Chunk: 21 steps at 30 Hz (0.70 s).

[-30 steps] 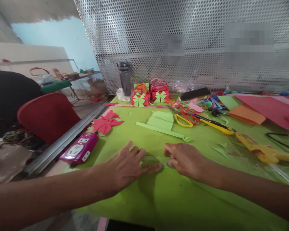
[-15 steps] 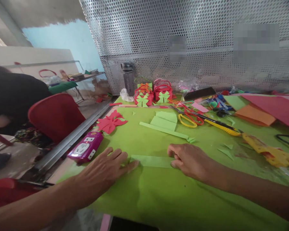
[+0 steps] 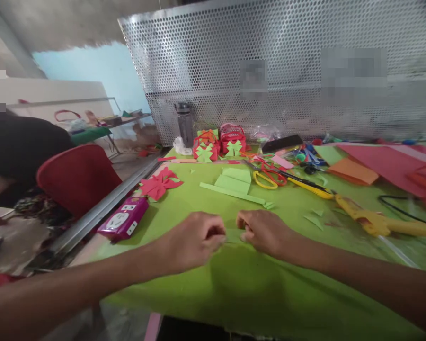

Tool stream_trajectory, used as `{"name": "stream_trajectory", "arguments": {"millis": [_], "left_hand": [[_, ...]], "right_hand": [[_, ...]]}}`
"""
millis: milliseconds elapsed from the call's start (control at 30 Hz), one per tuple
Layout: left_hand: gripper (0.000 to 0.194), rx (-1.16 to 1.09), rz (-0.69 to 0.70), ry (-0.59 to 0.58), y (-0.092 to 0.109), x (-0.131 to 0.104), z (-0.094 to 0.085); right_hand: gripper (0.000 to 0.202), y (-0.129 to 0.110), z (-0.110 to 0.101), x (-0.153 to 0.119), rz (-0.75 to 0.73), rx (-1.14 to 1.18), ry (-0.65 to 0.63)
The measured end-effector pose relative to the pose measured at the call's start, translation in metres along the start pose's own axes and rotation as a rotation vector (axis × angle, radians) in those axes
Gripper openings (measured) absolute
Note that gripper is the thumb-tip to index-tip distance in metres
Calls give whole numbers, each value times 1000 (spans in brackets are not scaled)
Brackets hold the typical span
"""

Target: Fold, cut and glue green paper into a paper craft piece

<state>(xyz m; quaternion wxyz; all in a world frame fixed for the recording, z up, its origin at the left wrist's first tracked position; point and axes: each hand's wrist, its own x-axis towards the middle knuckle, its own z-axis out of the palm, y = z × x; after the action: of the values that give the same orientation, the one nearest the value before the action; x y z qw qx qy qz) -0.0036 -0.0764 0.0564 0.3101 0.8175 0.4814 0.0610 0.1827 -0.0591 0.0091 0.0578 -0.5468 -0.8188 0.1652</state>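
A light green paper strip (image 3: 233, 236) stretches between my two hands, low over the green table surface. My left hand (image 3: 196, 240) is closed, thumb and fingers pinching the strip's left part. Opposite it, my right hand (image 3: 264, 233) is curled closed on the right part. Both hands cover most of the strip, so only a short middle piece shows. Just beyond lie a folded light green paper sheet (image 3: 235, 179) and a narrow folded green strip (image 3: 230, 193) with a cut, leafy end.
A purple power strip (image 3: 123, 219) and a red paper flower (image 3: 158, 183) lie left. Scissors (image 3: 265, 180), a yellow cutter (image 3: 310, 187) and a yellow glue gun (image 3: 371, 218) lie right. Behind stand small red paper baskets (image 3: 233, 142) and a bottle (image 3: 184, 124). A seated person (image 3: 21, 137) is at far left.
My left hand has gone from lying spread on the strip's left end to a closed pinch nearer my right hand. The view has shifted slightly.
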Motion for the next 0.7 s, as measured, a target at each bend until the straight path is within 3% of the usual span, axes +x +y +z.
{"name": "stream_trajectory", "arguments": {"millis": [100,167,300,467,700], "left_hand": [[14,-203,-157,-245,-1,31,14],[15,-235,-207,-297,-9,44,19],[22,-231,-262,-338,-16,55,20],[40,-175,-386,-422,-4,64,17],[40,-143,-453,-444,4,69,15]], "right_hand": [[25,4,-1,-4,-17,15,17],[22,10,-1,-9,-25,34,22],[9,25,-4,-19,-12,70,14],[9,32,-5,-22,0,84,12],[10,32,-4,-23,-30,74,5]]}}
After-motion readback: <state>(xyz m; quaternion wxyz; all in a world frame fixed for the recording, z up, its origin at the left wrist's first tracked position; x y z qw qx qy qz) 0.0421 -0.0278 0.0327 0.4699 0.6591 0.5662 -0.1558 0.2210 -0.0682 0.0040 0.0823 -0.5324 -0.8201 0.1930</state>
